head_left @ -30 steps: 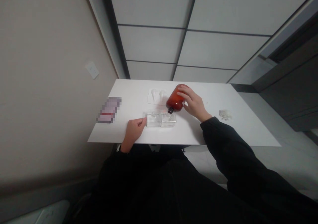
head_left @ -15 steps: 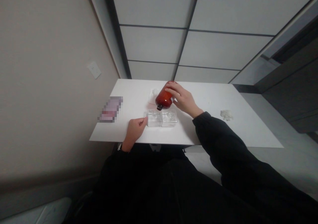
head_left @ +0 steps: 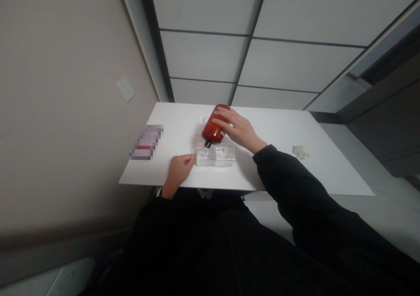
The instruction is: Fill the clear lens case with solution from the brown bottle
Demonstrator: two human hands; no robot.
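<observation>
Taking the amber bottle point(head_left: 213, 127) as centre, with 12 o'clock away from the person, the right hand point(head_left: 236, 132) blocks 3 o'clock. The clear glass blocks point(head_left: 215, 155) stand in the way at 6, with the left hand point(head_left: 178, 170) just beside them at 7. A hand can pass over the white tabletop point(head_left: 177, 116) at 10, as far as the blurred flat item point(head_left: 146, 142) at 9. Beyond the right hand, there is room up to a crumpled wrapper point(head_left: 300, 151) at 3. The wall point(head_left: 65, 112) stands past the table's 9 o'clock edge.
</observation>
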